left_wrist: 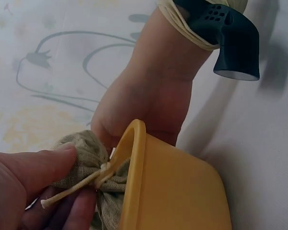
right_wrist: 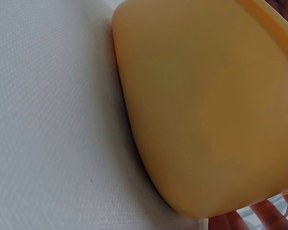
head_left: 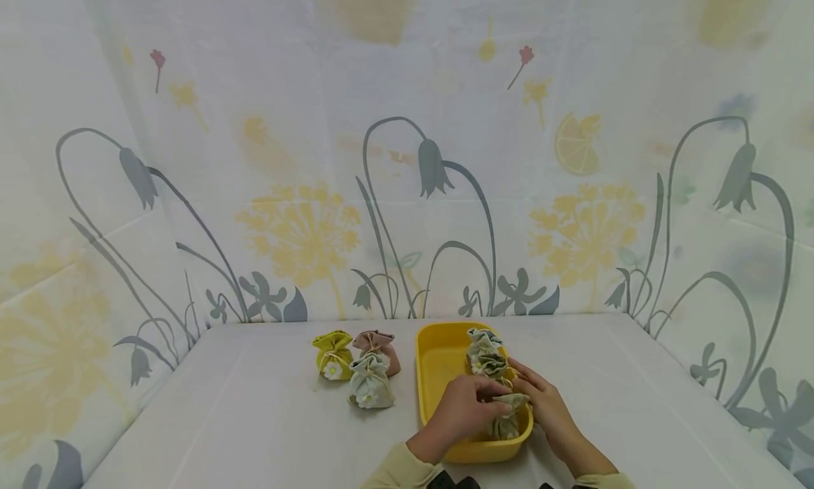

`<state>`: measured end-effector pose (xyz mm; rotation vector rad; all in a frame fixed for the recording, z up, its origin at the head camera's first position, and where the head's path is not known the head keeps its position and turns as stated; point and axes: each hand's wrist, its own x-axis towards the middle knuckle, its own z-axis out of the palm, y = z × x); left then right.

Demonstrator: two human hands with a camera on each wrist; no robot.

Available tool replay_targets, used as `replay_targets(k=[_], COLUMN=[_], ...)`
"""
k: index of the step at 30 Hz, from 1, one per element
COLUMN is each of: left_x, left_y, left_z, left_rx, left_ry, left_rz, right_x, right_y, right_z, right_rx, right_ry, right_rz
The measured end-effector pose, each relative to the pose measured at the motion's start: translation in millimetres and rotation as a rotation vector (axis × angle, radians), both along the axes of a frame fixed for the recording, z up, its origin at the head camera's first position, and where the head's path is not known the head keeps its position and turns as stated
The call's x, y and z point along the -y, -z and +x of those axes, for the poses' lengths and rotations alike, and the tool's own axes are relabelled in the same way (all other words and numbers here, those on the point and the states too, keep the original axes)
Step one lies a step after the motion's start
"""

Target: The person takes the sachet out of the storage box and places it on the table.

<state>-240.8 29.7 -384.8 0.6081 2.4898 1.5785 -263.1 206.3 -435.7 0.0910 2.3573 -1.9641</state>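
Observation:
A yellow tub (head_left: 439, 340) stands on the table with several small drawstring cloth pouches along its right side. At its near right corner, my left hand (head_left: 467, 406) pinches the gathered top of a green pouch (left_wrist: 84, 158) between thumb and fingers, and the pouch's cord hangs loose beside them. My right hand (head_left: 550, 408) lies over the tub's right rim, its fingers close to a darker green pouch (head_left: 492, 365). Their grip is partly hidden, so I cannot tell what they hold. Farther back in the tub is a pale pouch (head_left: 483, 339).
Left of the tub, a yellow-green pouch (head_left: 333, 355), a pinkish-brown pouch (head_left: 381, 348) and a pale blue pouch (head_left: 370, 384) stand close together on the white table (head_left: 254, 390). A flower-printed cloth (head_left: 407, 227) hangs behind the table.

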Motion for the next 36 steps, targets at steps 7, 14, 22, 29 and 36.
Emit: replay_targets(k=[7,14,22,29,36], left_x=[6.0,15.2,28.4,42.7,57.7], left_y=[2.2,-4.9,-18.7,-32.6,-44.3], left_z=[-2.1,-3.9,-4.0,-0.4,1.3], left_rx=[-0.042,-0.123,-0.201,-0.260,-0.344], left_ry=[-0.009,-0.016,-0.024,-0.072,-0.127], left_rz=[0.044,0.076,0.070,0.053,0.050], right_x=[0,0,1,2,3], right_y=[0.3,0.0,-0.6,0.2,-0.6], right_z=[0.6,1.7,1.8,0.8,0.4], right_rx=[-0.006,-0.010,-0.010,-0.009,0.003], right_ry=[0.007,0.002,0.003,0.012,0.014], right_rz=[0.005,0.001,0.008,0.001,-0.001])
